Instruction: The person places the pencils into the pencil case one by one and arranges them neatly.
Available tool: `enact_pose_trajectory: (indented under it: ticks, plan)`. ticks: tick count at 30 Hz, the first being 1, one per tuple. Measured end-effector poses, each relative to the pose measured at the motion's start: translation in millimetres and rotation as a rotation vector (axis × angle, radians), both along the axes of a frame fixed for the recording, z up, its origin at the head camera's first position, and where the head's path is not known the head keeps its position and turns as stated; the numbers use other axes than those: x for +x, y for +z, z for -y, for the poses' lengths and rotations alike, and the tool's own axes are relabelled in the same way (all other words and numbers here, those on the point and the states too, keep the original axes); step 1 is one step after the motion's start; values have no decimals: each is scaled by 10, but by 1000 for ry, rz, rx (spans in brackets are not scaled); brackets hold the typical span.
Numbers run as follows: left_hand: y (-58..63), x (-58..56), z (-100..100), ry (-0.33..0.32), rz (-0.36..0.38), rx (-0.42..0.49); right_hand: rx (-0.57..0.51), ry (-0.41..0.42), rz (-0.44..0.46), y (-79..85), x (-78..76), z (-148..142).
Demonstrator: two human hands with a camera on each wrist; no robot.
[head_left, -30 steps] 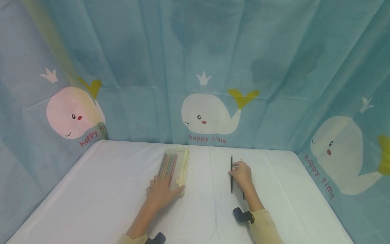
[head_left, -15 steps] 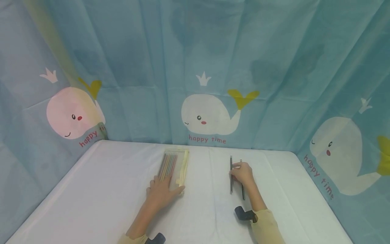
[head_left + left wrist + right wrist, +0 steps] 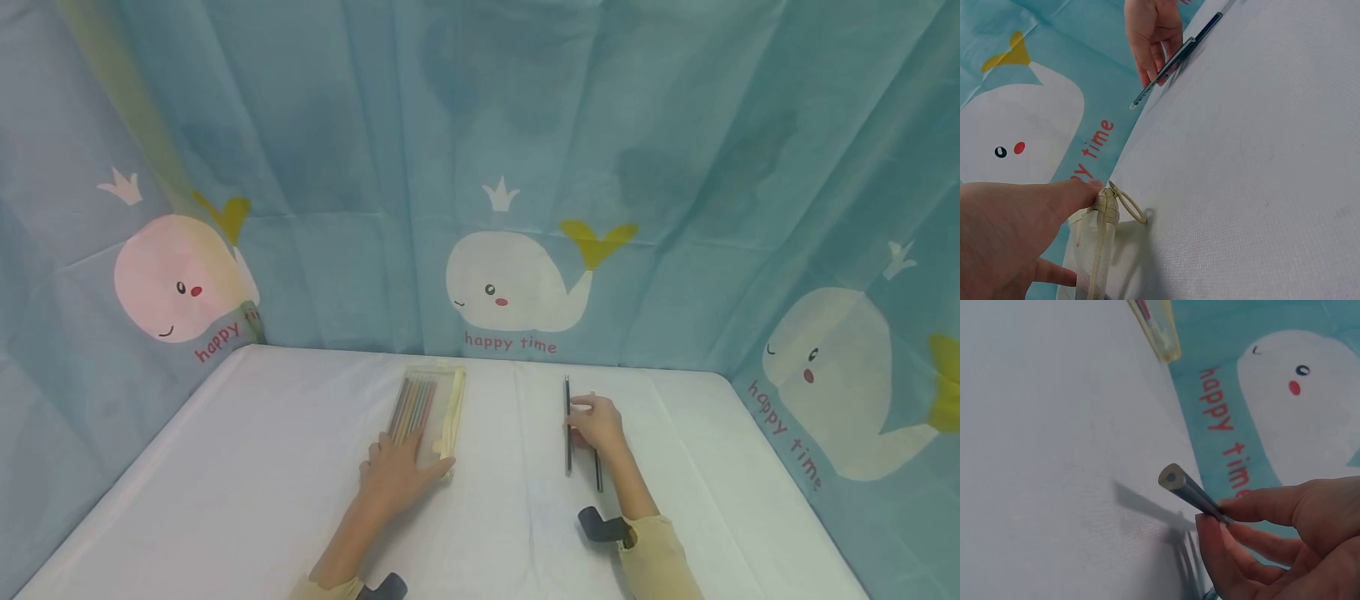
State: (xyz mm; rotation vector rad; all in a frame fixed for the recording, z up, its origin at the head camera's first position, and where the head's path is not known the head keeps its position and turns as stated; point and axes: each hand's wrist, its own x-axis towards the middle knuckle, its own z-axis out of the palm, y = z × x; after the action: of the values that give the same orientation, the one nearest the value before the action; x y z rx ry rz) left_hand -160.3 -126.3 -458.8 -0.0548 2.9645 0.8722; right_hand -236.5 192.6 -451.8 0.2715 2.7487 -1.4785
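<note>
My left hand rests with spread fingers on the near end of a see-through zip pencil case lying on the table. Several coloured pencils show through its top. In the left wrist view the thumb lies at the zip edge, by a small cord loop. My right hand pinches a dark pencil between thumb and fingers. One flat, unsharpened end of that pencil faces the right wrist camera, over its shadow. A second dark pencil lies under the right hand, partly hidden by it.
A white cloth covers the table. Behind and on both sides hangs a blue curtain printed with whales. A dark wrist mount sticks out from the right sleeve.
The right fingers have come together on the left-hand pencil, and it has shifted slightly away and to the left. My left hand and the pencil case have stayed put.
</note>
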Motion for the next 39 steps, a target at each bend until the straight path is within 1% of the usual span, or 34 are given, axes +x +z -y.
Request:
enact_pose_trajectory:
  ticks: [10,15,22,34,39]
  plan:
    - [21,16,-1,5,9,-1,-88,16,1,-21,-19,81]
    - [30,7,-1,3,10,-8,-108,37,-7,-16,-5,140]
    - [36,14,1,7,12,-23,-144,60,16,-8,-8,227]
    - [13,1,1,1,20,-9,-115,112,-2,-11,24,377]
    - [4,-7,-4,-2,20,-12,-122,131,-4,-9,40,459]
